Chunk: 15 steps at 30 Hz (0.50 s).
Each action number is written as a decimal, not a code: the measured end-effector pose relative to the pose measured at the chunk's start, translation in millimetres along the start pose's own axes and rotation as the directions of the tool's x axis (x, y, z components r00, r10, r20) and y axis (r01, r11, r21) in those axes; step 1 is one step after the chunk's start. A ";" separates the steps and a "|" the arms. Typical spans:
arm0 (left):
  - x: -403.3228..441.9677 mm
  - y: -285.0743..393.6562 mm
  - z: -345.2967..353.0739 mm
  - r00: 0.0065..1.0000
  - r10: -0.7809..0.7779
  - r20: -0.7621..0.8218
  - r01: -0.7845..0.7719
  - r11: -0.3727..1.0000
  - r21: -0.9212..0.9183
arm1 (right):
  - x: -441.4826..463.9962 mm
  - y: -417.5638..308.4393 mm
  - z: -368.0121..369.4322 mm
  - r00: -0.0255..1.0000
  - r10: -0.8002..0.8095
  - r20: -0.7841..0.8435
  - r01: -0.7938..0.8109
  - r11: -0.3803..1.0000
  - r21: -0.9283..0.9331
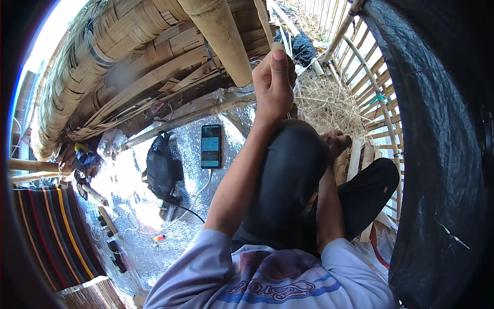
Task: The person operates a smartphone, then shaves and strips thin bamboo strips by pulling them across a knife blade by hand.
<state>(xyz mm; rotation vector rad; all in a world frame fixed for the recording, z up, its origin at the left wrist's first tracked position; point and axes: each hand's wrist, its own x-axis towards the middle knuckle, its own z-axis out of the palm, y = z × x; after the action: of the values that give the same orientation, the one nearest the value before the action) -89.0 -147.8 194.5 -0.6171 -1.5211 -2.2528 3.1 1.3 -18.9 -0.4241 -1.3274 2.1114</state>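
Note:
My left hand [275,85] is raised above my bent knee, its fingers wrapped and the thumb pressed against the end of a thin bamboo strip [263,23]. The strip runs up and away from the fist. Lower and to the right, beyond the knee, my right hand [335,144] is closed. What it grips is mostly hidden by the knee and fingers. Just left of my left hand hangs the cut end of a thick bamboo pole [221,38]. Dry straw-like shavings [329,103] lie beyond my right hand.
On the silvery sheet [136,190] at left lie a plugged-in phone [210,147], a black pouch [160,167] and power strips [107,221]. Woven bamboo [123,36] overhangs the upper left. A slatted bamboo wall [378,98] and dark tarp [432,129] border the right.

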 end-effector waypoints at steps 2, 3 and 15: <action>0.0 0.5 -5.8 1.000 -0.007 -0.010 0.007 1.000 -0.005 | -2.8 3.1 0.9 0.999 -0.041 0.008 0.039 0.989 0.140; -1.0 3.1 -7.6 1.000 -0.027 -0.015 0.027 1.000 -0.004 | -10.6 6.2 0.1 0.999 -0.033 0.002 0.033 0.991 0.131; 0.0 2.3 -13.5 0.996 -0.068 -0.052 0.067 0.997 -0.025 | -14.9 16.1 -3.0 0.985 -0.103 0.139 0.142 0.943 -0.302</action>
<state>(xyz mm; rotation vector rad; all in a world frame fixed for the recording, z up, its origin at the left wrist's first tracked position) -89.9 -161.2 191.9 -0.5155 -1.5139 -2.3213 11.0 -11.2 -35.3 -0.3336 -1.7228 1.8541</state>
